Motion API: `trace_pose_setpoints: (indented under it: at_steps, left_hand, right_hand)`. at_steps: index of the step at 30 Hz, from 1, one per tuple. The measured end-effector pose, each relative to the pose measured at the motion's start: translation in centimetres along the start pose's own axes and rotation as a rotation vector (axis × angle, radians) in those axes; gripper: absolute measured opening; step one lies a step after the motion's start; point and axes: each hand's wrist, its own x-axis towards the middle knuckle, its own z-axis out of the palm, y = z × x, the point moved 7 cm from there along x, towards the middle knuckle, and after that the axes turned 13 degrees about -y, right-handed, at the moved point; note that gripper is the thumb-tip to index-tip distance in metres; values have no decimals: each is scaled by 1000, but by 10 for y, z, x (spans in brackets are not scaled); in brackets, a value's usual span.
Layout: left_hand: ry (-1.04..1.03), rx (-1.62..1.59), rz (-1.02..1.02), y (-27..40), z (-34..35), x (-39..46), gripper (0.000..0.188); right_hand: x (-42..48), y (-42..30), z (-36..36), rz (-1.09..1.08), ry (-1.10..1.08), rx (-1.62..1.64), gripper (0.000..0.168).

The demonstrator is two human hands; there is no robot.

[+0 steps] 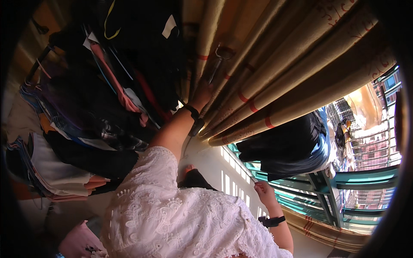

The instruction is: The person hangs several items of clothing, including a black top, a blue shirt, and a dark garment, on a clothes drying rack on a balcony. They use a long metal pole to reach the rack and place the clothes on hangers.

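Observation:
My left hand point(204, 92) reaches up and forward into shadow, closed around the shaft of a metal pole with a forked head point(220, 58). The fork lies in front of the folds of a gold-brown curtain point(251, 80) with red bands. Low on the right, my right hand point(265, 192) is held near the green window frame point(290, 193), fingers curled. A thin pale edge shows at its fingertips; whether the hand pinches anything is unclear. Dark garments point(284, 145) hang by the window, just beyond the right hand.
A crowded rack of hanging clothes point(106, 119) fills the left side. Sunlit stripes fall on the pale floor point(206, 161), where my bare foot point(189, 167) shows. Barred window grilles point(371, 142) with more laundry stand at right. A pink cloth item point(80, 240) lies lower left.

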Motion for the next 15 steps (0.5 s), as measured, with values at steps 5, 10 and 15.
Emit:
trace_pose_setpoints:
  at_steps: [5,10,15]
  left_hand:
    - [-35,21,73,38,-8,11,45]
    - [-37,32,79,60,-33,-10,44]
    - [-86,1,-146,64,-55,-55,43]
  right_hand:
    - [6,-3,8,-18,15,17,16]
    - [36,-31,10,-133,-20,-36,16]
    - [66,-88,16,-258,-112,-110,16]
